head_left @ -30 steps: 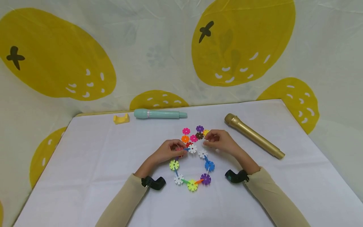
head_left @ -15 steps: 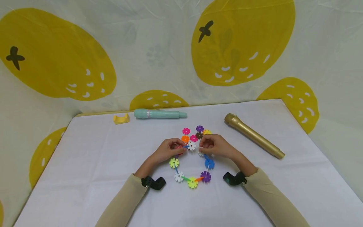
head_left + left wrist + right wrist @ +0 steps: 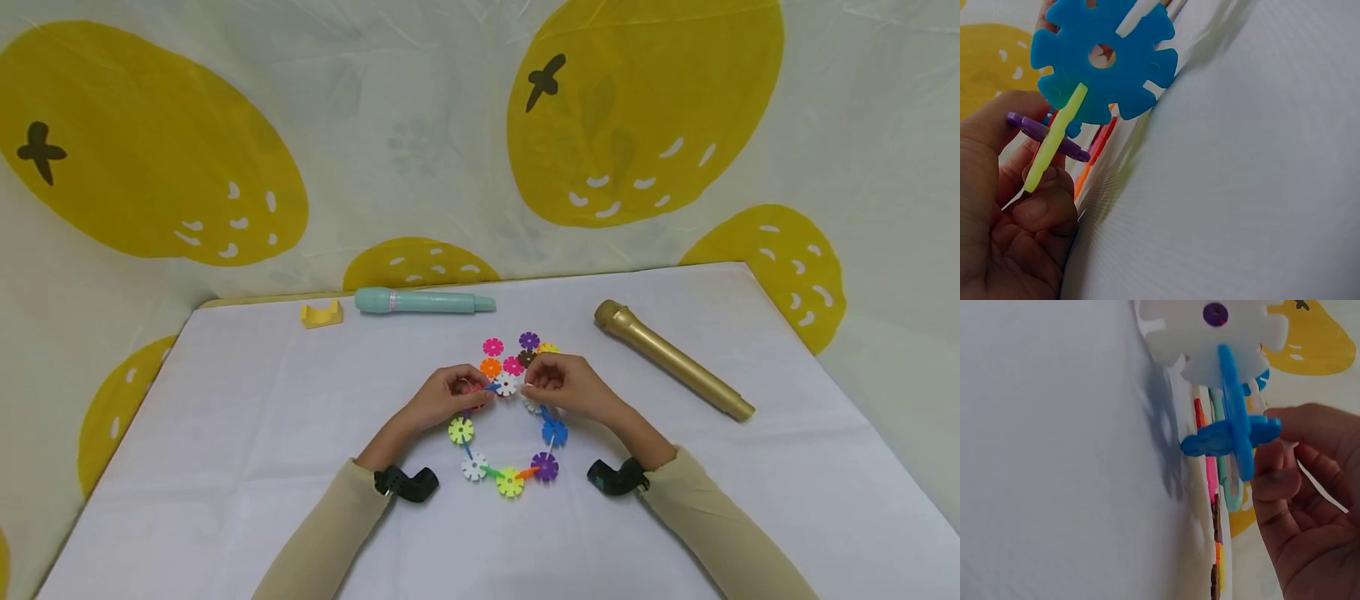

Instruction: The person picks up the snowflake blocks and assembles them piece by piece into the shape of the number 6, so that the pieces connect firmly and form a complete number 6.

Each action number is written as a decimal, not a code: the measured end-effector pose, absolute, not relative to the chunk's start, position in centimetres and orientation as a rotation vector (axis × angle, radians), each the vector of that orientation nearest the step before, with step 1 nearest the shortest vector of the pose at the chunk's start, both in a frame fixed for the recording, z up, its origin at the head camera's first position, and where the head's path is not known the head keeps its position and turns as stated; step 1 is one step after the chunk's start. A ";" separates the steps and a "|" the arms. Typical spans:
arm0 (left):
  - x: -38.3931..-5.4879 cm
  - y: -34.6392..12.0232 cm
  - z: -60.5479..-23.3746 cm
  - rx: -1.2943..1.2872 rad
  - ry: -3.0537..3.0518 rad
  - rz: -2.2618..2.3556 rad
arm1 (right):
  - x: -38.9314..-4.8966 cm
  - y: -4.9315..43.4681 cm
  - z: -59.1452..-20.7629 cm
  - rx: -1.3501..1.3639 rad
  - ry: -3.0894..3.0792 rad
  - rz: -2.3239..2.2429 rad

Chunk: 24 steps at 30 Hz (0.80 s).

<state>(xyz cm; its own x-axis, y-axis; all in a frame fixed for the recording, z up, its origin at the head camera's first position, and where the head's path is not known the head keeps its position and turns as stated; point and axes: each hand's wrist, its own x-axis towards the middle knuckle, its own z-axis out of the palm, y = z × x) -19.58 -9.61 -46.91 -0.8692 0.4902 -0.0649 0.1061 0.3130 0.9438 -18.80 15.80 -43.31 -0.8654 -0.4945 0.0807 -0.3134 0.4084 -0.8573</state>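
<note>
Several slotted snowflake discs are linked into a ring, with a yellow-green disc [image 3: 510,482] at its near side and a blue disc [image 3: 555,432] at its right. My left hand [image 3: 444,400] pinches a red snowflake disc at the ring's upper left, mostly hidden by the fingers. Just beyond those fingertips, a blue disc seen edge-on joins a white disc [image 3: 506,384]. My right hand [image 3: 572,387] pinches the white snowflake disc [image 3: 1289,445] at the ring's upper right end, close to that white disc. In the right wrist view, linked blue discs [image 3: 1235,419] hang near the fingers.
Loose discs, among them an orange disc [image 3: 491,367] and a purple disc [image 3: 528,340], lie behind the hands. A mint microphone [image 3: 420,301] and a yellow holder [image 3: 321,314] are at the back. A gold microphone [image 3: 675,358] lies at the right on the white tablecloth [image 3: 262,400].
My right hand has come down and left from beside the loose discs to the ring's right end and now pinches a white disc there. The left hand stays nearly still; the ring has shifted slightly away.
</note>
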 end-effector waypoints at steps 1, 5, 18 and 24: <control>-19.6 -9.6 -46.9 0.538 2.234 1.586 | -18.8 15.8 -43.3 -0.714 2.479 -1.445; -19.6 -9.6 -47.0 0.586 2.142 1.673 | -18.7 15.6 -43.4 -0.700 2.487 -1.478; -19.5 -9.4 -47.2 0.680 2.246 1.644 | -18.5 15.0 -43.8 -0.704 2.509 -1.542; -19.6 -9.3 -47.5 0.714 2.311 1.622 | -18.5 15.1 -43.8 -0.707 2.515 -1.503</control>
<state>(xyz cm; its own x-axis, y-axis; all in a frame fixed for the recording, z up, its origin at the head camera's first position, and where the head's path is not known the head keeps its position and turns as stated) -19.58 -9.26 -47.46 -0.8551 0.5108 0.0891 0.2573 0.2689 0.9282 -18.48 15.08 -43.85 -0.8825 -0.4528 0.1271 -0.3264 0.3951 -0.8587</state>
